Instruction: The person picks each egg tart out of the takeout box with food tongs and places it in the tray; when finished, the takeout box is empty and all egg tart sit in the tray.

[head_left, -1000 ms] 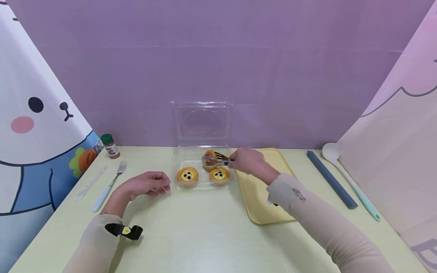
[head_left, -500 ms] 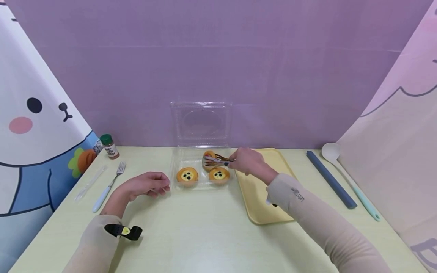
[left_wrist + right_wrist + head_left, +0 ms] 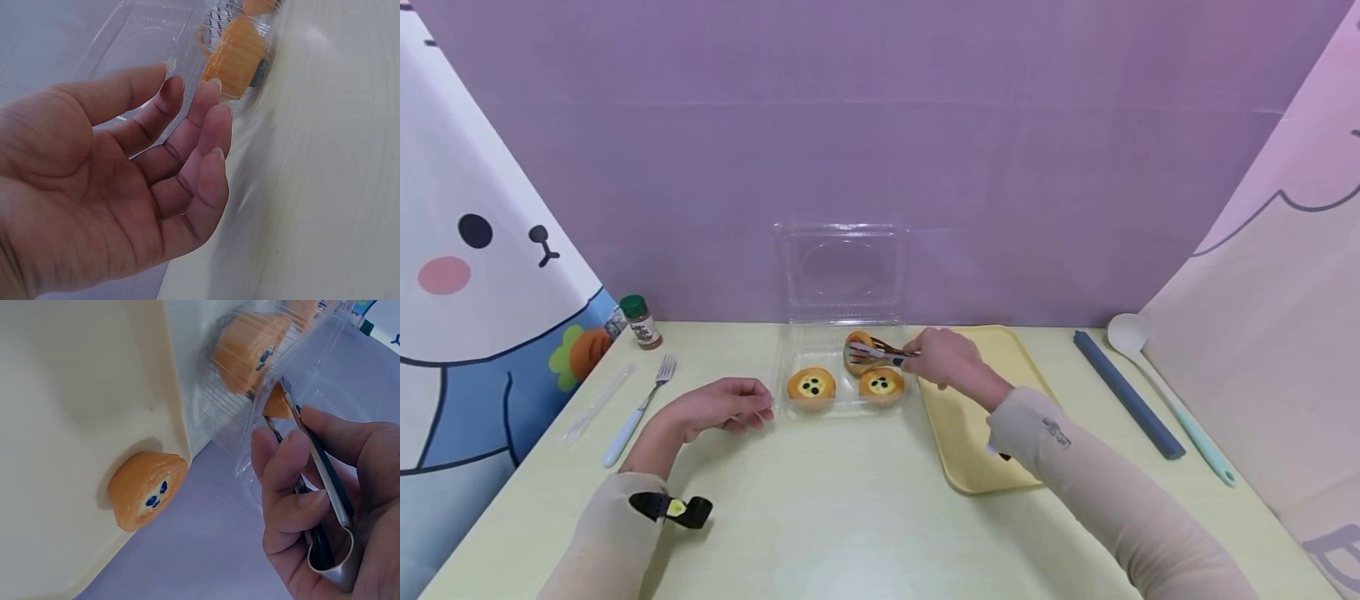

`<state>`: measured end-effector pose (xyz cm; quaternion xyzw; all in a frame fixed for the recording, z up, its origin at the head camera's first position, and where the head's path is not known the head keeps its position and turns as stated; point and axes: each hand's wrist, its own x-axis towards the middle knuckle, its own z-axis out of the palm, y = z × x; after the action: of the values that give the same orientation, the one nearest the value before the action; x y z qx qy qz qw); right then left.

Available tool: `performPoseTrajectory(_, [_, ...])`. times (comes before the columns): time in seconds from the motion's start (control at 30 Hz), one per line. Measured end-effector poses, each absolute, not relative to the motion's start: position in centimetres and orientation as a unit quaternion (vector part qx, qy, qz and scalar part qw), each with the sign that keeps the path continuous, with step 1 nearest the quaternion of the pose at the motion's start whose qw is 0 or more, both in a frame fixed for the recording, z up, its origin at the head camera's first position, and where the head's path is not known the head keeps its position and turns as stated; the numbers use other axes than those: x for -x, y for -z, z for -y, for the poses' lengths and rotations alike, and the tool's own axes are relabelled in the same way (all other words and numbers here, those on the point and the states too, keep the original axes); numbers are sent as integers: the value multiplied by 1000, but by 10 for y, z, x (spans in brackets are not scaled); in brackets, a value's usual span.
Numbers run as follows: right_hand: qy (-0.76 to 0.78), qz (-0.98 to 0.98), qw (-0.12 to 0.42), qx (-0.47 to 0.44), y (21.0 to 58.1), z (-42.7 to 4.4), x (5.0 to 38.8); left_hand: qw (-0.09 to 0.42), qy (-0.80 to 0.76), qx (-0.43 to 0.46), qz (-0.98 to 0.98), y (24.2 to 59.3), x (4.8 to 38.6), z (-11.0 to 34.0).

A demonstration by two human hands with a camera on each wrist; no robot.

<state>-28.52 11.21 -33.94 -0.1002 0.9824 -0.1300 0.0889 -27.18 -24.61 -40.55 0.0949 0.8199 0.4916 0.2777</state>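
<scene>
In the head view, my right hand (image 3: 947, 358) grips metal tongs (image 3: 880, 353), whose tips are around a tart (image 3: 859, 353) in the back right of a clear plastic box (image 3: 797, 350). Two egg tarts with dark dots, one left (image 3: 812, 387) and one right (image 3: 882, 385), sit in the front of the box. The right wrist view shows the tongs (image 3: 325, 469) pinched between thumb and fingers. Beside the box's front left corner, my left hand (image 3: 718, 407) is loosely curled and holds nothing; the left wrist view shows its bare palm (image 3: 119, 181).
A yellow tray (image 3: 958, 442) lies right of the box, with a tart (image 3: 147, 490) on it in the right wrist view. Farther right are a blue bar (image 3: 1127, 393) and a white spoon (image 3: 1127, 333). At left are a fork (image 3: 640, 412), a clear plastic utensil (image 3: 598, 404) and a green-capped jar (image 3: 642, 322).
The tongs' tips have drawn slightly together around the back tart since the first frame. My left hand has stayed in place.
</scene>
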Motion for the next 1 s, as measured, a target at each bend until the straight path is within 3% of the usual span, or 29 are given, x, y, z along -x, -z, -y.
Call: performPoseTrajectory(1.0, [202,-973,62,94,334,-129,277,275,-490,-96,-822,405,273,245])
